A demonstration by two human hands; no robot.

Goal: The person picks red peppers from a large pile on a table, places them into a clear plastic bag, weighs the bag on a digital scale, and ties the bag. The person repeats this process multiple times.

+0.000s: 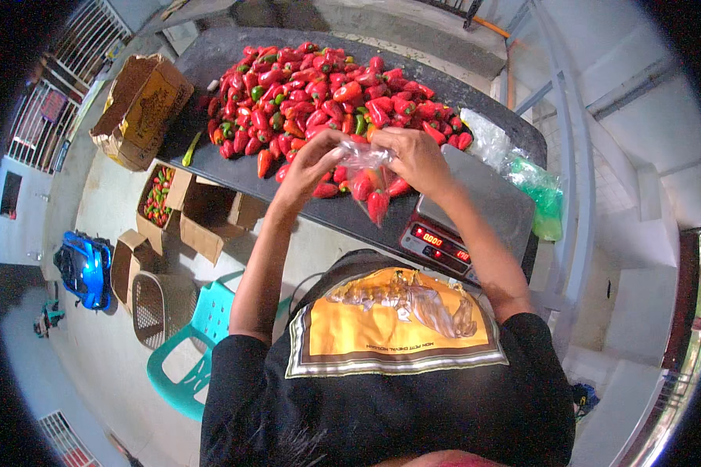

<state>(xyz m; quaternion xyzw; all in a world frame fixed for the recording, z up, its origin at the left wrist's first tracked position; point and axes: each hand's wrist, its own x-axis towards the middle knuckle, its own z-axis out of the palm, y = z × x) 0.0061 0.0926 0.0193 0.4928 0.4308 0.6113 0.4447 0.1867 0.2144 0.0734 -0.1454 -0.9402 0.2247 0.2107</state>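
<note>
A clear plastic bag (367,156) hangs between my two hands, with a few red peppers (377,204) inside it. My left hand (321,156) pinches the bag's gathered top from one side. On the other side my right hand (413,156) grips the same top. Behind the hands a big heap of mostly red peppers (304,93), with some green and orange ones, covers much of the dark table (201,157). To the right, under my right forearm, stands a digital scale (479,187) with lit red digits; its visible plate carries nothing.
Clear plastic bags (490,134) and a green plastic bag (540,198) lie right of the scale. A torn carton (143,111) stands at the left. Below are a carton of small peppers (159,198), an open carton (207,219), a plastic basket (158,309) and a teal chair (181,356).
</note>
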